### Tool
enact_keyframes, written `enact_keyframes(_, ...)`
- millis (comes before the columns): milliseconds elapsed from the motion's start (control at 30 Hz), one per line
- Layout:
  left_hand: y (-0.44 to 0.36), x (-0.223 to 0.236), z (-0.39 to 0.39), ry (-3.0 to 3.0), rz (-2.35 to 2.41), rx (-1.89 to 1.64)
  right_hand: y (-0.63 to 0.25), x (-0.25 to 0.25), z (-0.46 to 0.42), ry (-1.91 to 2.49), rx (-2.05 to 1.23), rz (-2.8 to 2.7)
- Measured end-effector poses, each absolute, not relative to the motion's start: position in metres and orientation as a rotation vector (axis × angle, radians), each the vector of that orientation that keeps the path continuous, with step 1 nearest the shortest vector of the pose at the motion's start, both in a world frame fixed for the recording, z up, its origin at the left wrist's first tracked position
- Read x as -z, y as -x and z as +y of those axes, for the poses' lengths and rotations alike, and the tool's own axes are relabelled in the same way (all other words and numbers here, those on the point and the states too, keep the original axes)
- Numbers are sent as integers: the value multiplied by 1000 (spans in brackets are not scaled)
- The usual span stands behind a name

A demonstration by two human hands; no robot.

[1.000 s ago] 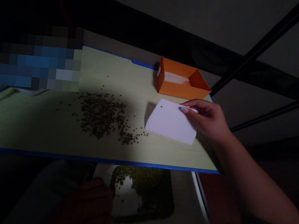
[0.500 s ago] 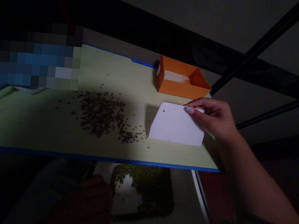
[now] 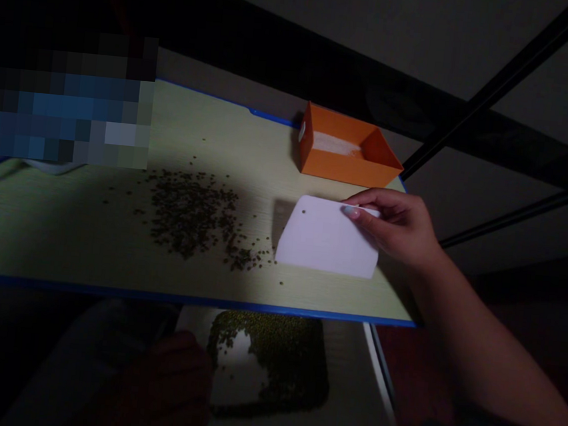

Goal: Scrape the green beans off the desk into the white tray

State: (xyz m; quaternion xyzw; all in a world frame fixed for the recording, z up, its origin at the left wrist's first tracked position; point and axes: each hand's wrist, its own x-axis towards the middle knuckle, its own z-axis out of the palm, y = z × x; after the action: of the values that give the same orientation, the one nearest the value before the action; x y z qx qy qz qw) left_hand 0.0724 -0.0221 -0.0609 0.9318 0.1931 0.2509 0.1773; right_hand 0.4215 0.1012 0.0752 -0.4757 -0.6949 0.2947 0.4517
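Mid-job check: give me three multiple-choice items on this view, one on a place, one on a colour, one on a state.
1. Where do the scattered beans lie from the white scraper?
A. left B. right C. on top
2. What colour is the box?
A. green B. orange C. black
3. What is the right hand doing?
A. hanging free B. inside the box C. gripping the scraper's top edge

Key: 1 A, the pile sits left of it; 2 B, its walls are orange; 3 C, fingers clasp its upper edge on the table.

Right hand (image 3: 399,225) reached in over the table (image 3: 84,247), forearm extended from the lower right, fingers curled in a pinch at the far right. Left hand (image 3: 166,389) sat below the table's near edge, in shadow, grip indistinct.
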Motion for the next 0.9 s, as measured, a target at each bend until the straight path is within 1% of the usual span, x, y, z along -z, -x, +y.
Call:
enact_keyframes(100, -74, 61, -16, -2678, 430, -663, -421, -75, 100, 1168, -756, -1729)
enact_keyframes(300, -72, 52, -19, -2678, 460, -615, -419, -75, 99, 1180, -677, -1715)
enact_keyframes(633, -75, 50, -16, -2666, 417, -620, -411, -73, 96, 1155, -753, -1720)
enact_keyframes(900, -74, 55, -14, -2644, 438, -673, -414, -76, 93, 1221, -695, -1719)
